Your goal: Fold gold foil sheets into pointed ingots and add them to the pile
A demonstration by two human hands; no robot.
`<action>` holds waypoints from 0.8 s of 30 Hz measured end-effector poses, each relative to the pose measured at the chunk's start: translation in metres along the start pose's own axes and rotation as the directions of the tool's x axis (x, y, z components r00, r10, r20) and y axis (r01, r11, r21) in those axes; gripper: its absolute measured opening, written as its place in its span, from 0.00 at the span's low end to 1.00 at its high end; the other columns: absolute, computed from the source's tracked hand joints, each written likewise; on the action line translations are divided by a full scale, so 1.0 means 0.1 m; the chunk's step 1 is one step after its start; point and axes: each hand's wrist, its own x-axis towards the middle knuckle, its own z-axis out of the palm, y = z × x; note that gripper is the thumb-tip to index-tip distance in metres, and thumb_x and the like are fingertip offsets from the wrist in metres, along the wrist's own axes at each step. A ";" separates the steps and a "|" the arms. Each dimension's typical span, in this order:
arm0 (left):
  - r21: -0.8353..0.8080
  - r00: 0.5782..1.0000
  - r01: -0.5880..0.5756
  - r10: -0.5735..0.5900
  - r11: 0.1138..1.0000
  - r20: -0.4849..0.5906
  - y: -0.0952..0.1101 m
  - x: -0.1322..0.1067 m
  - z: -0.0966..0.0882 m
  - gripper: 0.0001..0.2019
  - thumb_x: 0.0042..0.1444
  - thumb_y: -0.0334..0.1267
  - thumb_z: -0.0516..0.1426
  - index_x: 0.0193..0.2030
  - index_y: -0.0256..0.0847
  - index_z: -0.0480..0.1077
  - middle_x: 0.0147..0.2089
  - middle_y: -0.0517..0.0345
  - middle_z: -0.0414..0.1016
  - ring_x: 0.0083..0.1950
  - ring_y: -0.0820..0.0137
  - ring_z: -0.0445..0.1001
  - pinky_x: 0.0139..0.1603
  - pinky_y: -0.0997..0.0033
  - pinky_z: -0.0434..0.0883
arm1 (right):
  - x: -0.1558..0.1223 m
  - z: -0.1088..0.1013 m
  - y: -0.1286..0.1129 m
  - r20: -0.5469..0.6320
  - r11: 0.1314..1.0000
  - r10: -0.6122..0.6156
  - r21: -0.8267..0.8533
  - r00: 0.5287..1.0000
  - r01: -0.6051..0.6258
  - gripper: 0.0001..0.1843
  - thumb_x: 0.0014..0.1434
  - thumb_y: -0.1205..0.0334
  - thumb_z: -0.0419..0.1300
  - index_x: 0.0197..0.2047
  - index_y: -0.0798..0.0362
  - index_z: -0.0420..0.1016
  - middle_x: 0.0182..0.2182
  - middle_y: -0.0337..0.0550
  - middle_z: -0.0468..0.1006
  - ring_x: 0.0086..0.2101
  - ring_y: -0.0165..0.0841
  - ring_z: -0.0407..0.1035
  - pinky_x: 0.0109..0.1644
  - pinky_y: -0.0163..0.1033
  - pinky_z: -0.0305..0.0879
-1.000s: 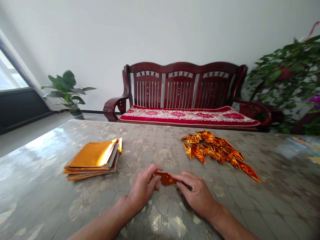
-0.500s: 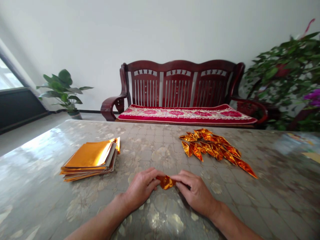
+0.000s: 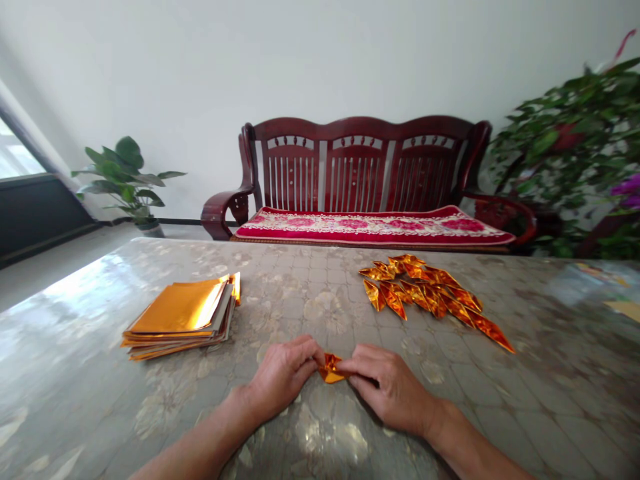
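Between my hands, low over the table's near middle, is a small folded piece of shiny gold foil paper (image 3: pixel 331 375). My left hand (image 3: pixel 289 367) pinches its left end with thumb and fingers. From the other side, my right hand (image 3: pixel 387 381) grips the right end, its index finger stretched across the paper's middle. Left of my hands lies a loose stack of square gold foil sheets (image 3: pixel 177 310), greyish on their backs. To the far right, several folded foil pieces (image 3: pixel 425 290) with pointed ends lie in a cluster.
The table (image 3: pixel 215 413) has a glossy, flower-patterned cover. A crumpled clear plastic bag (image 3: pixel 590 283) lies at the right edge. Beyond the table stands a dark red wooden bench (image 3: pixel 353 173) with a red patterned cushion (image 3: pixel 375 227). Potted plants flank it.
My right index finger has moved left over the folded foil paper. The paper now shows a flat fold at its near side. Both hands keep their hold; the stack and cluster are unchanged.
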 end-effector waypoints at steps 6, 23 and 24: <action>0.025 0.996 -0.087 0.086 0.996 0.033 0.04 -0.01 -0.02 0.12 0.66 0.32 0.52 0.39 0.47 0.78 0.38 0.60 0.76 0.39 0.71 0.76 0.40 0.77 0.67 | 0.02 0.03 -0.03 0.045 0.998 -0.050 -0.020 0.998 0.051 0.15 0.65 0.67 0.55 0.50 0.47 0.79 0.33 0.41 0.75 0.36 0.32 0.69 0.40 0.34 0.63; -0.014 0.991 -0.133 0.133 0.991 -0.010 0.03 -0.02 0.02 0.13 0.68 0.38 0.52 0.38 0.46 0.78 0.40 0.57 0.78 0.40 0.71 0.76 0.43 0.75 0.70 | 0.02 -0.01 -0.08 0.052 0.998 0.022 -0.058 0.998 -0.019 0.09 0.67 0.66 0.56 0.42 0.48 0.79 0.32 0.40 0.74 0.36 0.32 0.70 0.39 0.33 0.63; -0.002 0.992 -0.122 0.122 0.992 -0.017 0.03 -0.02 0.02 0.12 0.67 0.37 0.53 0.38 0.45 0.78 0.39 0.57 0.78 0.40 0.71 0.76 0.42 0.76 0.70 | 0.02 -0.01 -0.07 0.047 0.998 0.015 -0.066 0.999 -0.011 0.09 0.67 0.66 0.56 0.43 0.49 0.79 0.32 0.40 0.74 0.36 0.32 0.70 0.39 0.33 0.63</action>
